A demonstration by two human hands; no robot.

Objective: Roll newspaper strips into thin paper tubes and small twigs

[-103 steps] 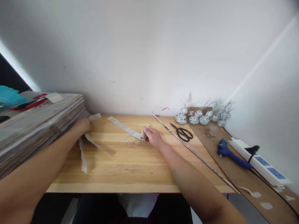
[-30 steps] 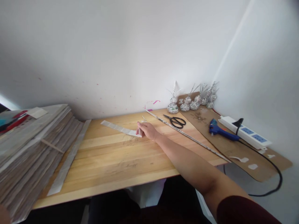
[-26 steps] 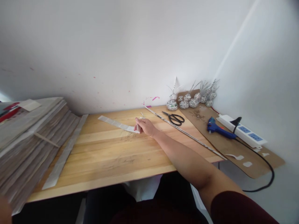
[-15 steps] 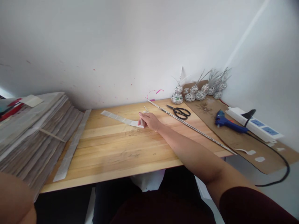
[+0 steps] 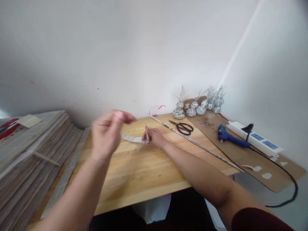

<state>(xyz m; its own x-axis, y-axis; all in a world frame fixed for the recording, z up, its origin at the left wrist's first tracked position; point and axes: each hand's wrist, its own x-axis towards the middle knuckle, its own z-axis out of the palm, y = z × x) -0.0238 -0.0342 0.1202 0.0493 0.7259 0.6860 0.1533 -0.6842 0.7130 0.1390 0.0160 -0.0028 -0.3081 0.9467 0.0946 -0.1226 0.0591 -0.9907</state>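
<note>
Right hand [image 5: 155, 137] pinches the right end of a narrow, pale paper strip [image 5: 132, 138], mid-surface [image 5: 137, 173]. Long axis runs leftward, slightly far, passing from view behind my raised left hand [image 5: 106, 138]. Left blurred, fingers bunched; cannot tell if holding anything. Right is nearer, touching.

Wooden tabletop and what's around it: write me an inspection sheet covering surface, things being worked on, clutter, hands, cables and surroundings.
Surface: wooden tabletop, dark smudges
Work things: pale paper strip, its near end at the right hand; stacked paper and a flat strip at left
Clutter: black-handled scissors, long thin rod; white scraps on brown board
Hands: right pinches the strip; left hand raised, blurred, contents unclear
Cables: black cable from blue glue gun, looping past the board; white power strip
Surroundings: pale wall, pink marks; woven gourd-shaped figures
</note>
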